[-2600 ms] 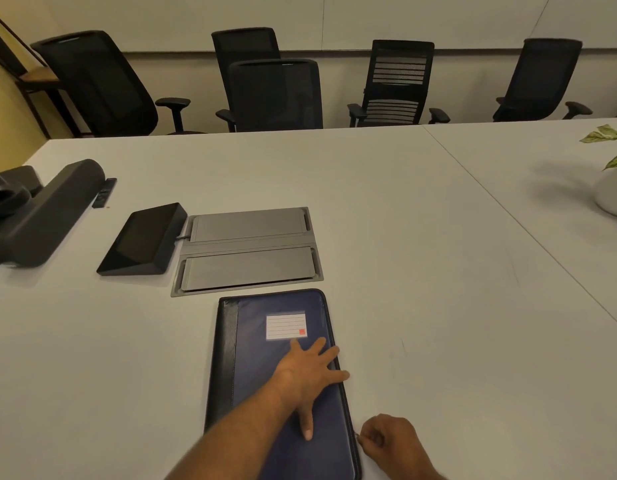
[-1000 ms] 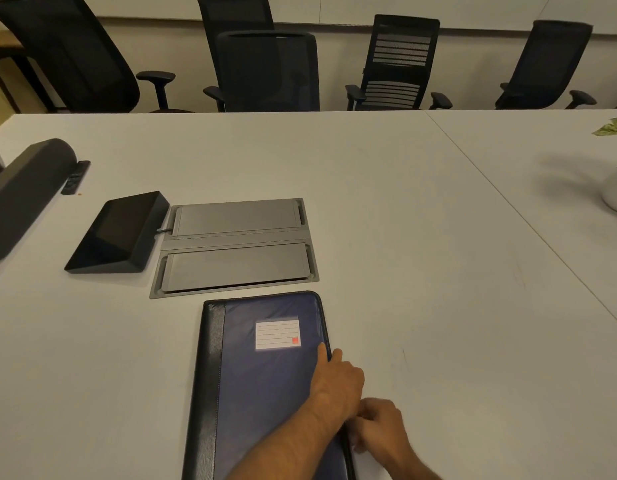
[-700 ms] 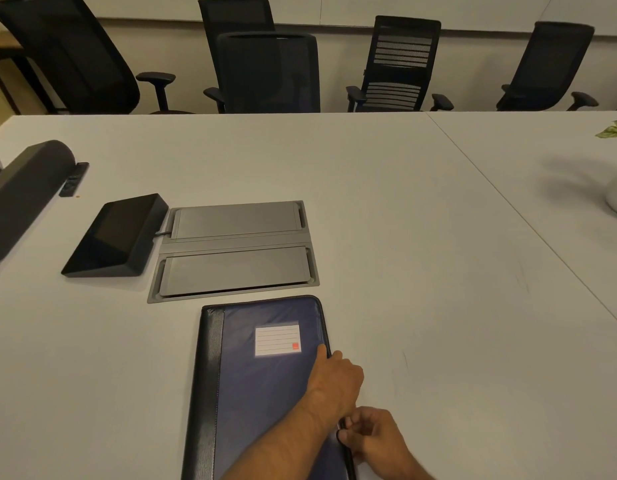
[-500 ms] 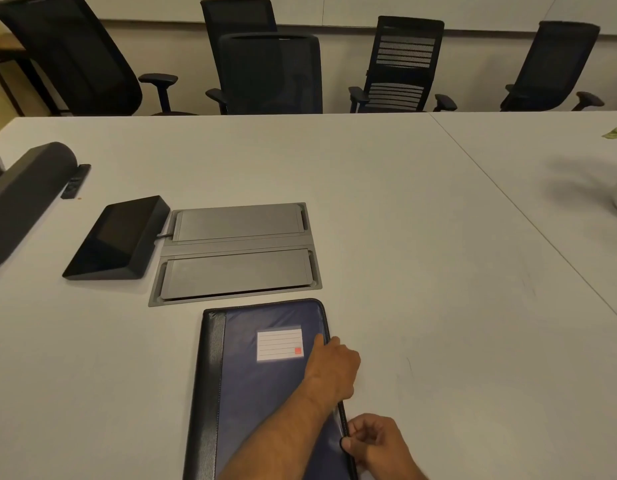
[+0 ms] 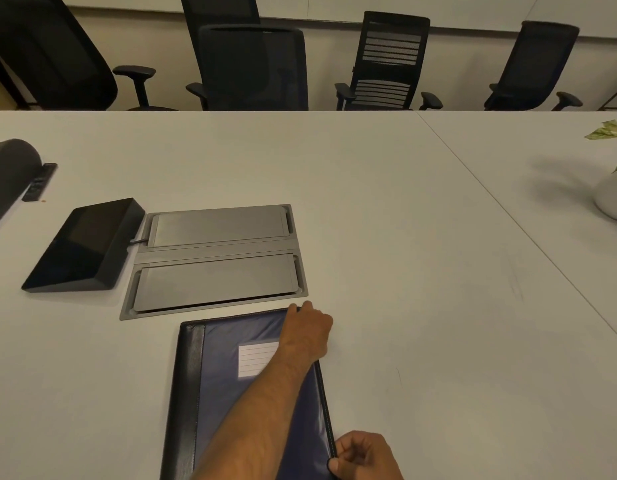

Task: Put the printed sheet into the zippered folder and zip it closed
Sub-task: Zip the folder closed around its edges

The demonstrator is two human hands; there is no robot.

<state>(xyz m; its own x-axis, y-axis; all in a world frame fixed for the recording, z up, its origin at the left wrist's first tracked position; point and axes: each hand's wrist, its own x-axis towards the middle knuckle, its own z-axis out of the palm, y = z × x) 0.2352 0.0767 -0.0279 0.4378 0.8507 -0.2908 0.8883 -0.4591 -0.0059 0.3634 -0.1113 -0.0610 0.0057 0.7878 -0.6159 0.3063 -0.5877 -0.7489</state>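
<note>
Zippered folder (image 5: 227, 393), navy with black spine and white label (image 5: 257, 358), flat on white table (image 5: 386, 220). Left hand (image 5: 309, 332) at its far right corner; right hand (image 5: 366, 457) pinching the near right edge. Beyond: grey cable hatch (image 5: 215, 258), black wedge-shaped device (image 5: 85, 245), office chairs (image 5: 386, 60).

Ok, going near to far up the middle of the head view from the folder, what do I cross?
Folder → grey floor-box lids → bare table → black chair.
</note>
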